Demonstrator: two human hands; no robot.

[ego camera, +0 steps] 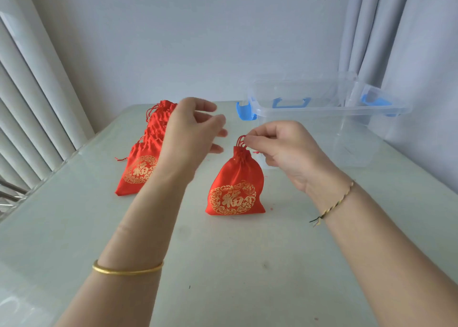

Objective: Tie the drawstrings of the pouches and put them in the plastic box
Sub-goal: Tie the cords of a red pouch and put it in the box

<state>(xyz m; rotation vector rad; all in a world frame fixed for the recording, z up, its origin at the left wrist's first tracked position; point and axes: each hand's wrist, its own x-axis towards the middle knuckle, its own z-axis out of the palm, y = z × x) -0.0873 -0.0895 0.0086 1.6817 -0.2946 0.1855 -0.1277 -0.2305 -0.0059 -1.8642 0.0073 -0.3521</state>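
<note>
While my right hand pinches the drawstring loops at the neck of the red pouch, the pouch stands upright mid-table, long axis vertical, base on the top. Neck looks cinched; can't tell if a knot is in. Left hand hovers just left of the neck, fingers relaxed and spread, holding nothing. Plastic box sits at the far right corner, top open, beyond and right of the pouch, so the right hand is nearer for the drop: lift by the strings, carry over the near rim. Other pouches lie in a row toward the far left edge. Table is smooth, pale; plain wall behind, curtains both sides.
</note>
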